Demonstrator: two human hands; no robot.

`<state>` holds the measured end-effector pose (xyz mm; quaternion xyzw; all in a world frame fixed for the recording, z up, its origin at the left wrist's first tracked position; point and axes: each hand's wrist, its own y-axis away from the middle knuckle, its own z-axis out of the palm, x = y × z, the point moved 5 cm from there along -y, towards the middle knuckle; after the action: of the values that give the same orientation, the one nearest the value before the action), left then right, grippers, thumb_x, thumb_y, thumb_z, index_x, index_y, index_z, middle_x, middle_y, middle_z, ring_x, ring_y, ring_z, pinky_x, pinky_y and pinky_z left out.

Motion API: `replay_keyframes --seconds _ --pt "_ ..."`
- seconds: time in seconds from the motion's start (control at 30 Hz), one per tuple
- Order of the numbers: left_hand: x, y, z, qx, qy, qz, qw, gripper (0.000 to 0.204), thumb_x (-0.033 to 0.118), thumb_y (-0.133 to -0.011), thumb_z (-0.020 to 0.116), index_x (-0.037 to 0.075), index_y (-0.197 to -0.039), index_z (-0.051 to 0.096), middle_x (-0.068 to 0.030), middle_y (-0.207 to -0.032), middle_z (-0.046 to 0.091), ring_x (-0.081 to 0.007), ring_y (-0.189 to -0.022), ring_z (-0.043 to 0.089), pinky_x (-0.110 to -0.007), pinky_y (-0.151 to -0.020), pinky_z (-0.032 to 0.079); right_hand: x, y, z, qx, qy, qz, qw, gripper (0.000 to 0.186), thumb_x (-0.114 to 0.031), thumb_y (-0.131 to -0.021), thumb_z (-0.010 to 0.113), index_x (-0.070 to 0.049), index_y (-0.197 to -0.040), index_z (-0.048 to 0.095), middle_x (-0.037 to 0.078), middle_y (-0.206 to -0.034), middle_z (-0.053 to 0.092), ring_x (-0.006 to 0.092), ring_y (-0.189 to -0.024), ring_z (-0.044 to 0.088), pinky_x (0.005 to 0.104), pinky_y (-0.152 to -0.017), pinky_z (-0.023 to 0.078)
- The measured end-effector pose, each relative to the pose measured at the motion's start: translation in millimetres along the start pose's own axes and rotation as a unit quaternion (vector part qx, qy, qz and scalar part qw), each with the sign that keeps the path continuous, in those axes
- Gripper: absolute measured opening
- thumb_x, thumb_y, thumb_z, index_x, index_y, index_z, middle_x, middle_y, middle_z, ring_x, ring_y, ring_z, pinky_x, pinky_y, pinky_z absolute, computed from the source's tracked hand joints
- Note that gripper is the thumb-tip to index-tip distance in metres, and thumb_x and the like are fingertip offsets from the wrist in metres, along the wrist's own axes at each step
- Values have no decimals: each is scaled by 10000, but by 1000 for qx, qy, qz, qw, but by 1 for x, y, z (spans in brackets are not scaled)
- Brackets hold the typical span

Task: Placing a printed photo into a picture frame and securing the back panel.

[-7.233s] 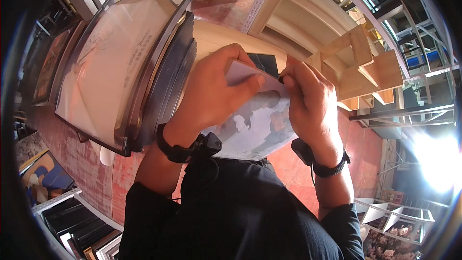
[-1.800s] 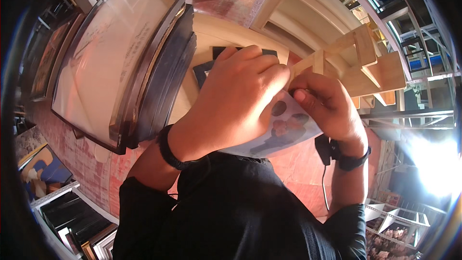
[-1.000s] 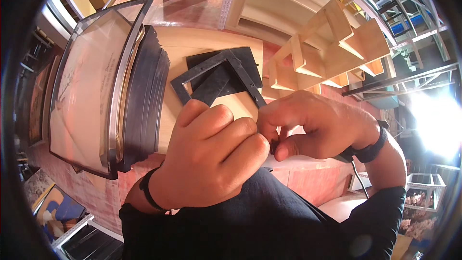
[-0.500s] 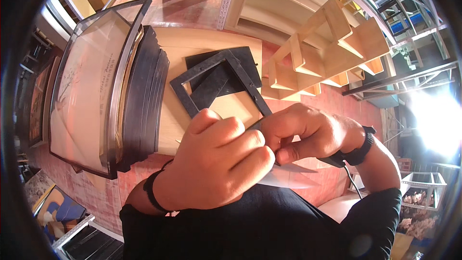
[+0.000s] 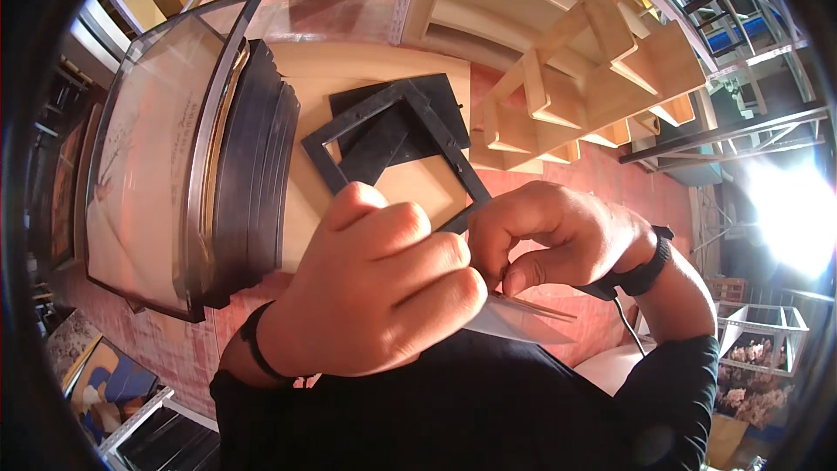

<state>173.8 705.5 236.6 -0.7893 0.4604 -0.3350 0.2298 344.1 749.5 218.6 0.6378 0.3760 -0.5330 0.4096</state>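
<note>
Your pale wooden tabletop (image 5: 301,218) runs out ahead of you, and along its left side a large glazed picture (image 5: 153,166) stands tilted beside a row of dark frames (image 5: 248,174). To your right, beyond the tabletop, is a stepped wooden shelf unit (image 5: 584,105). On the tabletop, just past your hands, a black frame (image 5: 458,163) lies askew, partly over a dark panel (image 5: 445,105). Your left hand (image 5: 384,283) has its fingers curled into a fist, knuckles up; I cannot tell what, if anything, is inside it. Your right hand (image 5: 567,235), just beside it, pinches thumb to forefinger at the upper edge of a pale sheet (image 5: 519,327), held close to your body. A thin brown strip (image 5: 540,308) juts rightward from under that pinch.
</note>
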Motion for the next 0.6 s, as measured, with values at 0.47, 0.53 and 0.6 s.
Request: replay_keyframes --seconds 0.47,0.53,0.6 --pt "-13 -9 -4 38 -4 -37 999 236 82 -639 808 103 -725 589 8 -737 555 -205 -700 481 -366 -672 330 -29 4 -11 115 134 -17 984 98 -110 -970 649 -13 -969 669 76 -867 673 190 -799 636 314 -705 480" --pt "-14 -9 -3 45 -1 -34 998 228 78 -646 805 100 -729 594 5 -747 558 -205 -701 484 -366 -677 334 -25 1 -12 108 145 8 983 97 -109 -970 644 -16 -970 671 81 -861 675 201 -791 640 320 -695 480" --pt "-14 -9 -3 52 1 -32 998 221 74 -652 802 97 -733 598 1 -758 561 -206 -702 488 -366 -683 339 -24 0 -13 100 157 33 982 97 -109 -970 639 -19 -971 674 86 -855 678 212 -782 645 327 -685 479"
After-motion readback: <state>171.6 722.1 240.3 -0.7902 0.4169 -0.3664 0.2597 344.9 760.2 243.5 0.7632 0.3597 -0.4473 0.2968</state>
